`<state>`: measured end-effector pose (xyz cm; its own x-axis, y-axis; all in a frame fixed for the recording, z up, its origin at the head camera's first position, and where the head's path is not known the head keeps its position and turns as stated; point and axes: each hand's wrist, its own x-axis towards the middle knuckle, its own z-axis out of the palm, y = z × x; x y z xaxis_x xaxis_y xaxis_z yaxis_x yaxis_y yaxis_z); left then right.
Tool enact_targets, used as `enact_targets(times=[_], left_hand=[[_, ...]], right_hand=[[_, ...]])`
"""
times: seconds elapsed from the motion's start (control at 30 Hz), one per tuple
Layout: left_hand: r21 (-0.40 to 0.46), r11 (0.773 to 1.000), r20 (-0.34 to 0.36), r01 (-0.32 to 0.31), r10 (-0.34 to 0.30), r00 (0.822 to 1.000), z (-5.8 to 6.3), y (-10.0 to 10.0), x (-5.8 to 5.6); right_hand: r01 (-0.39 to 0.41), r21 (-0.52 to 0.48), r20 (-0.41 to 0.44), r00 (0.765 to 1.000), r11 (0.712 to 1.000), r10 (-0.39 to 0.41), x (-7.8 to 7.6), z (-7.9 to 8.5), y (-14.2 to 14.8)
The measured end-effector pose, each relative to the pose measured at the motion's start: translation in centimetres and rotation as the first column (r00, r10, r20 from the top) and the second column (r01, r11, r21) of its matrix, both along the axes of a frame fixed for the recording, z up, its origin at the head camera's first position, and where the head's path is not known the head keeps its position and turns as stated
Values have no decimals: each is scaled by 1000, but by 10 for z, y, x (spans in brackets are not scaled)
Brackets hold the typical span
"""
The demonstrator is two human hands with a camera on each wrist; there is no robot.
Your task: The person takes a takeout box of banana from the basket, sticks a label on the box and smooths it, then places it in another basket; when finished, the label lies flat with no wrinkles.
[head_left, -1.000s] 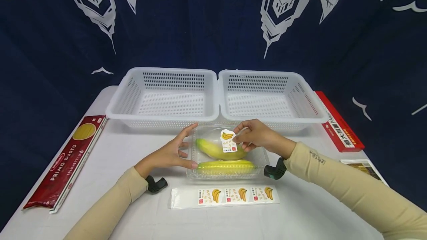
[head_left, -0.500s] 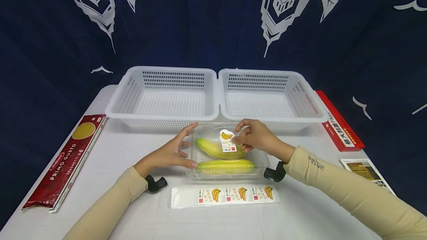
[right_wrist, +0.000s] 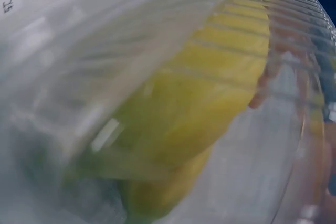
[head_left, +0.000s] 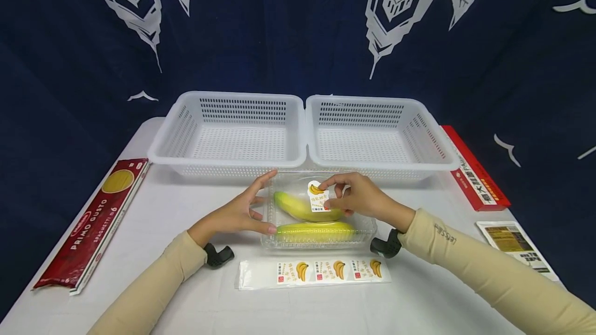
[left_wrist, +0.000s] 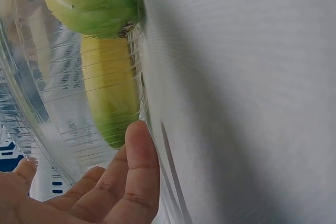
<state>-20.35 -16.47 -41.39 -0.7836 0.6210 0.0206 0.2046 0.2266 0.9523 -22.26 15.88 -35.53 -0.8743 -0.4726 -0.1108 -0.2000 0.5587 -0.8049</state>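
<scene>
A clear lidded plastic container [head_left: 368,226] holds two yellow-green bananas [head_left: 300,208]; the ribbed plastic blurs the front one. My left hand [head_left: 235,214] grips the container's left end, thumb at the near corner and index finger at the far corner. In the left wrist view its fingers [left_wrist: 139,166] lie against the ribbed side. On the lid sits a white banana sticker [head_left: 317,198]. My right hand [head_left: 360,196] touches that sticker, its index fingertip near the top and its thumb on the lower right part. The right wrist view shows a banana [right_wrist: 205,98] through the plastic.
Two white perforated baskets [head_left: 228,163] [head_left: 384,163] stand behind the container. In front lies a sticker strip [head_left: 261,275] with several banana stickers. A red spaghetti pack [head_left: 88,226] is at the left, a red box [head_left: 481,185] and a printed packet [head_left: 517,247] at the right.
My right index finger has moved left onto the sticker's top, and the thumb has slid down it. The sticker, the container and my left hand stay in place.
</scene>
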Motion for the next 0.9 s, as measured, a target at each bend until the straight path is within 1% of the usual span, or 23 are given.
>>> enact_targets(times=[0.17,0.33,0.47,0.53,0.63,0.73,0.9], left_hand=[[-9,1000,-1,-4,4,1000,-2,1,-1],[-12,1000,11,-15,15,1000,-2,1,-1],[-14,1000,14,-19,19,1000,-2,0,-1],[-17,1000,14,-19,19,1000,-2,0,-1],[-21,1000,13,-20,20,1000,-2,0,0],[-25,999,12,-22,23,1000,-2,0,0],[-31,999,7,-20,20,1000,-2,0,-1]], right_hand=[[-1,42,-18,1000,999,2,1,1,1],[-13,42,-9,1000,999,13,1,2,2],[-31,-25,36,999,999,32,2,4,4],[-48,-69,58,997,996,52,3,5,7],[-83,-117,69,993,990,91,4,8,11],[-113,-157,70,990,981,125,5,12,16],[-147,-200,21,988,969,154,3,21,31]])
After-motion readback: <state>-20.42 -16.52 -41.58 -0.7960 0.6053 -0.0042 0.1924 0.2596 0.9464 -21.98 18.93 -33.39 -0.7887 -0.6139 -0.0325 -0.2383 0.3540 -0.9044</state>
